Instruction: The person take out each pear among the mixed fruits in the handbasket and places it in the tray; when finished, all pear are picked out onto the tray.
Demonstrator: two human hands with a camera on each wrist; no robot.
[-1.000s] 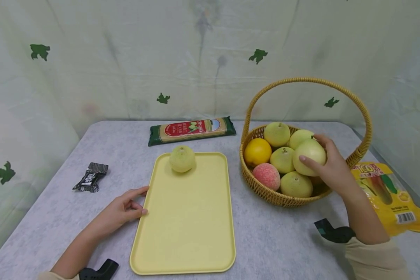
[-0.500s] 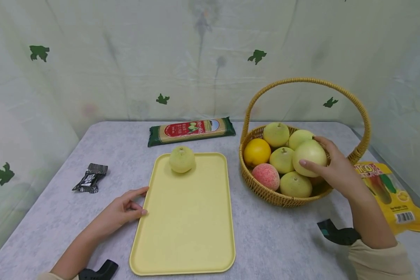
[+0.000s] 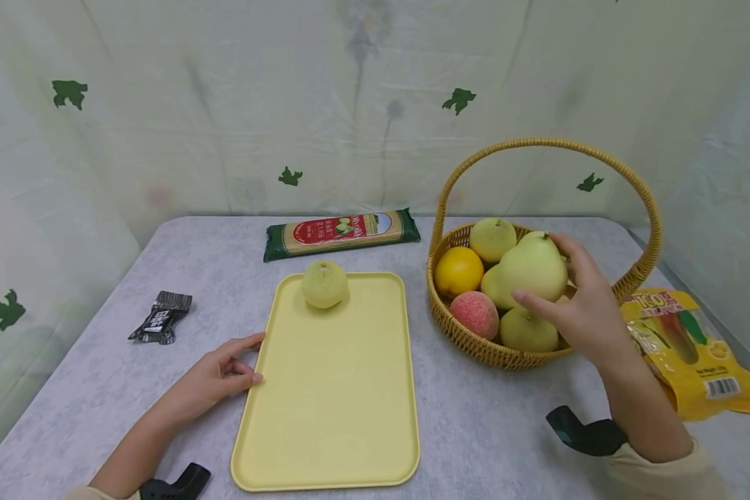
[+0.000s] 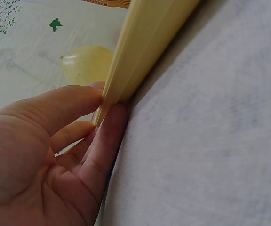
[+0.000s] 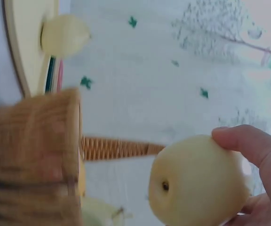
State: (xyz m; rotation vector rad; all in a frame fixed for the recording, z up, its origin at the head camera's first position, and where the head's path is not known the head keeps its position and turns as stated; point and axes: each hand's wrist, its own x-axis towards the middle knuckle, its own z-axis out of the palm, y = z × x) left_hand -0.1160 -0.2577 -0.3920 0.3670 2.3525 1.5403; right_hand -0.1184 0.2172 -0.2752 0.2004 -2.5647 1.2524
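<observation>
My right hand (image 3: 590, 305) grips a large pale green pear (image 3: 533, 272) over the wicker basket (image 3: 494, 355). In the right wrist view the pear (image 5: 199, 181) shows its dark blossom end, with the thumb across its side. Below and around it the basket holds an orange (image 3: 459, 271), a pink peach (image 3: 475, 314) and several yellow-green fruits (image 3: 492, 239). My left hand (image 3: 209, 378) pinches the left rim of the yellow tray (image 3: 331, 417); in the left wrist view thumb and fingers meet at the tray's edge (image 4: 140, 52). A round yellow-green fruit (image 3: 325, 284) sits at the tray's far end.
A green-and-tan pack of pasta (image 3: 342, 235) lies behind the tray. To the left is a small black wrapped packet (image 3: 162, 317). A yellow snack bag (image 3: 694, 354) lies right of the basket, whose tall handle (image 3: 550, 143) arches overhead.
In my right hand, the pear has risen from the pile and shifted left, now covering part of the fruit beside it. The left hand and the tray stay put.
</observation>
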